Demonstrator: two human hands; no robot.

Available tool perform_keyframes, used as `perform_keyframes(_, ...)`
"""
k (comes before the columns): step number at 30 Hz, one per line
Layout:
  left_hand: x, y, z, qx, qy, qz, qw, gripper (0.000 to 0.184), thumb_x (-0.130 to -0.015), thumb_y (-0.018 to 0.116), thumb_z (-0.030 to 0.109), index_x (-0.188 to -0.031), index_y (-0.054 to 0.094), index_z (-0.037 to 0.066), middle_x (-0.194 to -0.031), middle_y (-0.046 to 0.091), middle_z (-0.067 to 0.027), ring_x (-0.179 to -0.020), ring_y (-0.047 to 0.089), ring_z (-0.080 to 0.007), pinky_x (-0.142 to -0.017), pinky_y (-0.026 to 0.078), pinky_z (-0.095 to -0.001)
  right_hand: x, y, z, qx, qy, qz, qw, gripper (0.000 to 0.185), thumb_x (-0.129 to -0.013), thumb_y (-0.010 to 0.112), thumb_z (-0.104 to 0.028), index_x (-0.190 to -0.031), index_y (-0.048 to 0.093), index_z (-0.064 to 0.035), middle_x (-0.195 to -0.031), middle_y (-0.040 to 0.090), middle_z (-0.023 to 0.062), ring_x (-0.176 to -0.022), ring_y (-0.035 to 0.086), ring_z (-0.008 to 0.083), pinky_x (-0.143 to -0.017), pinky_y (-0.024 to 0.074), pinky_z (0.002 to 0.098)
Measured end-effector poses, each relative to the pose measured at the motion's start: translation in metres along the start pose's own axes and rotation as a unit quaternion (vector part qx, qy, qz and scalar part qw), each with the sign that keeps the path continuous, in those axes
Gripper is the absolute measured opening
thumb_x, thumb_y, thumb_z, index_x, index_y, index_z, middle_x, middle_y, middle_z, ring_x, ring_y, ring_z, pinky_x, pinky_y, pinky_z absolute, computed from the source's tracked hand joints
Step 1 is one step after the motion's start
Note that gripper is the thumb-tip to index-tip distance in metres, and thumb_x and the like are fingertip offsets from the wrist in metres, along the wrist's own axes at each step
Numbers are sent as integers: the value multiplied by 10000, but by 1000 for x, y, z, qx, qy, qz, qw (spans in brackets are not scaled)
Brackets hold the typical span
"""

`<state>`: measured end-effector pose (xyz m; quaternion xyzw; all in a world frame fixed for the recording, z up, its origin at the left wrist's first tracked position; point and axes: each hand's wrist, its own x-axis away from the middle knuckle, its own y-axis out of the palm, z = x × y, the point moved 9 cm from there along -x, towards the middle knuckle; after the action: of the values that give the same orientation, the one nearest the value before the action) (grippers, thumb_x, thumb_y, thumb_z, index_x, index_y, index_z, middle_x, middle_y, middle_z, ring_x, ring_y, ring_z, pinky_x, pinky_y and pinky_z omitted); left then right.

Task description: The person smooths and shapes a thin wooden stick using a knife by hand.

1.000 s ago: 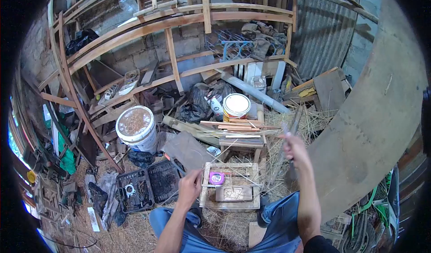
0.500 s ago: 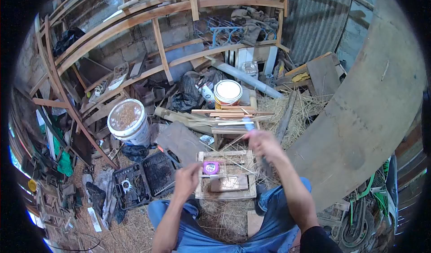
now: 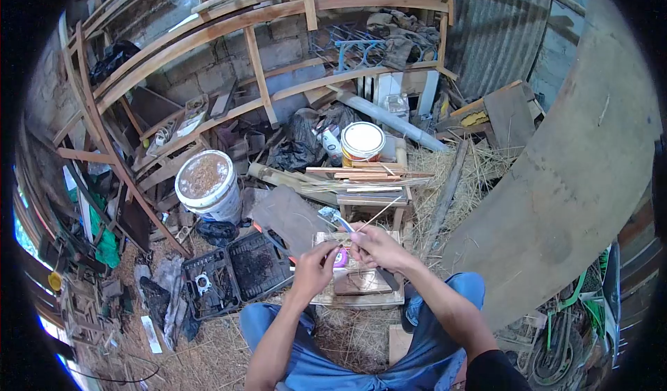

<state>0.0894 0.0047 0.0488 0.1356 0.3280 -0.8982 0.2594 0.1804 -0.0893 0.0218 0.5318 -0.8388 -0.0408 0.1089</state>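
My left hand (image 3: 315, 269) is closed in a pinch at the left of a small wooden frame (image 3: 326, 298); what its fingers hold is too small to tell. Close beside it, my right hand (image 3: 379, 246) grips a knife-like tool with a pale tip (image 3: 342, 221) and a dark lower end (image 3: 386, 278). A thin strip (image 3: 386, 209) slants up and right from between the hands. Partly covered by my fingers, a pink tape measure (image 3: 340, 258) rests on the frame. A brown block (image 3: 361, 283) lies across the frame's front part.
Behind the frame, a small stool (image 3: 372, 200) bears wooden strips (image 3: 365, 174). An open black tool case (image 3: 236, 273) and a white bucket (image 3: 208, 189) are on the left. Further back is a white-lidded pail (image 3: 363, 139). A large board (image 3: 556, 203) leans at right.
My right hand has come down and left with the tool, from beside the stool to next to my left hand. My left hand has shifted slightly right.
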Motion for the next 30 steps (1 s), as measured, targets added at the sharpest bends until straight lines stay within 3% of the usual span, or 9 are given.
perform_keyframes(6,1,6,1,22,-28,-66,997,146,-886,578,89,-969,654,-4,-903,677,-164,-801,672,-309,-682,510,-335,5,-29,-5,13,41,15,999,348,-969,493,-324,-1060,626,-15,-679,521,-19,-485,344,25,-407,268,167)
perform_keyframes(10,8,-12,-12,31,-71,-78,994,140,-878,586,96,-943,662,-2,-863,672,-171,-784,672,-305,-671,503,-335,17,-80,-27,-14,30,98,995,321,-974,480,-248,-1038,592,45,-648,503,-8,-450,337,33,-381,248,180)
perform_keyframes(13,15,-32,-46,0,-48,-24,999,140,-883,588,114,-926,671,11,-738,660,-158,-594,628,-242,-570,467,-332,33,-148,-39,-32,-7,225,974,336,-990,436,-277,-946,582,23,-621,462,-23,-434,312,30,-377,238,193)
perform_keyframes(17,11,-58,-47,-26,-90,26,995,122,-893,569,103,-933,654,26,-661,615,-173,-521,575,-194,-506,417,-313,56,-181,-58,-8,-92,314,945,389,-1008,376,-309,-880,584,-7,-542,392,-52,-417,307,43,-379,247,209)
perform_keyframes(19,9,-46,-45,-19,-80,31,996,122,-895,568,104,-936,653,27,-661,617,-172,-521,574,-186,-505,417,-310,41,-144,-52,23,-76,264,961,339,-1002,394,-253,-862,603,-25,-500,349,-49,-422,315,45,-377,247,207)
perform_keyframes(20,8,-39,-41,-16,-70,31,997,123,-896,568,105,-939,653,28,-660,618,-172,-520,572,-178,-504,417,-307,32,-111,-56,126,-85,190,970,334,-1001,395,-260,-902,628,-43,-534,422,-33,-434,338,40,-393,272,204)
perform_keyframes(22,3,-27,-26,-34,-83,3,996,128,-896,569,104,-963,653,35,-671,625,-169,-539,589,-194,-523,439,-311,20,-61,-41,155,-56,125,978,347,-988,439,-330,-1010,631,-42,-639,552,6,-473,383,30,-416,310,193)
perform_keyframes(25,0,-8,-20,15,-41,9,999,137,-872,590,79,-983,660,39,-824,663,-166,-645,648,-245,-577,484,-319,1,-10,-4,58,8,53,997,450,-976,462,-371,-1322,396,-91,-704,568,24,-462,354,31,-417,285,172)
perform_keyframes(30,-1,-2,6,-20,35,31,999,139,-833,627,40,-967,663,32,-873,671,-162,-705,667,-279,-604,506,-339,-10,1,0,-27,-26,24,999,383,-993,429,-348,-1199,499,-33,-641,482,-15,-461,341,36,-403,249,186)
